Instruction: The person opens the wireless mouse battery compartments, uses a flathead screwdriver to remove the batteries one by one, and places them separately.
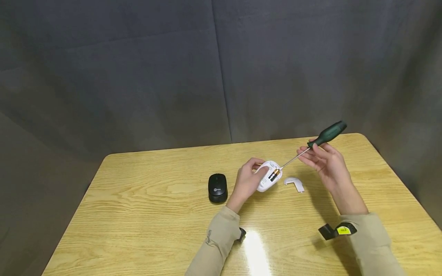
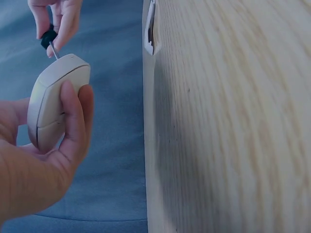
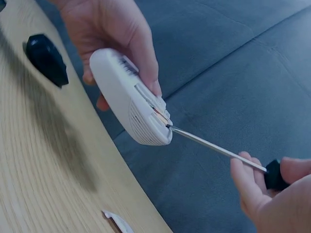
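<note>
**Hands at work on an upturned white mouse**

The left hand (image 1: 246,183) grips a white mouse (image 1: 269,175), fingers and thumb curled round its body, holding it just above the worktop (image 1: 145,214) with its underside turned up and tilted toward the other hand. The battery bay is open, and two batteries (image 1: 274,174) lie side by side in it. From the left wrist view the mouse's smooth top shell rests against the palm with the thumb pressed along its side.

The right hand (image 1: 324,161) holds a screwdriver (image 1: 315,145) with a dark green handle, pinching it where the handle meets the metal shaft. The tool slants down to the left, handle raised toward the far right corner of the worktop, and its tip touches the edge of the open battery bay; the right wrist view shows the tip set right at the end of the batteries.

A small white cover (image 1: 294,183) lies flat on the wood just to the right of the mouse, between the two hands and touched by neither. A black mouse (image 1: 217,187) sits on the worktop to the left of the left hand, near it but apart. Beige sleeves cover both forearms, each with a small dark camera strapped at the wrist. A grey cloth hangs behind the worktop.
</note>
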A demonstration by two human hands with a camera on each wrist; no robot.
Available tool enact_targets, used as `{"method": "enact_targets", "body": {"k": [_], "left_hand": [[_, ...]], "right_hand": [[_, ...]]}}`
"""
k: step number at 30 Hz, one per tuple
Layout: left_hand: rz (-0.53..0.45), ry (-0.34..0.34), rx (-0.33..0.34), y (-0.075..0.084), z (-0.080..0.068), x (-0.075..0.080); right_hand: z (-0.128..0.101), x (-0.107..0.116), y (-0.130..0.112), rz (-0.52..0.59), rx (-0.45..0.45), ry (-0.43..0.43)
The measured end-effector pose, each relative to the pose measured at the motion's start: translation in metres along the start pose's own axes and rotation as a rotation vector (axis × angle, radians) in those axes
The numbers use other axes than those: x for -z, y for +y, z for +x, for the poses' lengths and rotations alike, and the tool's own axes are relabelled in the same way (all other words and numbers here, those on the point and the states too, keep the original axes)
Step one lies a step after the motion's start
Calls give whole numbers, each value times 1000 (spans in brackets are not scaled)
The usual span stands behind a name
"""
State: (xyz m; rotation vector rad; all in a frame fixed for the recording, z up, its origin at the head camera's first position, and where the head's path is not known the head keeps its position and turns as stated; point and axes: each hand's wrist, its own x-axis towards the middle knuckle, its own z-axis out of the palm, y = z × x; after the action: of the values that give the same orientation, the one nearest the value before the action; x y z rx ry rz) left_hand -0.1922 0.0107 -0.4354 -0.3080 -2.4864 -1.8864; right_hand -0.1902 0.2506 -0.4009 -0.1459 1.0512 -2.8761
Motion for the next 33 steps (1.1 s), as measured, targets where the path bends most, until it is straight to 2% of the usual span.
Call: {"method": "enact_targets", "body": {"k": [7, 23, 26, 30, 33], "left_hand": [[71, 8, -22, 1, -1, 0], [140, 6, -10, 3, -2, -7], [117, -8, -13, 2, -1, -9], [65, -6, -5, 1, 0, -9], [56, 15, 16, 0, 1, -9]], "right_hand": [[0, 4, -2, 119, -116, 103], [-3, 11, -11, 357, -289, 223], [-3, 6, -11, 288, -264, 177], [-4, 5, -15, 31, -130, 78], [-5, 7, -21, -175, -64, 72]]}}
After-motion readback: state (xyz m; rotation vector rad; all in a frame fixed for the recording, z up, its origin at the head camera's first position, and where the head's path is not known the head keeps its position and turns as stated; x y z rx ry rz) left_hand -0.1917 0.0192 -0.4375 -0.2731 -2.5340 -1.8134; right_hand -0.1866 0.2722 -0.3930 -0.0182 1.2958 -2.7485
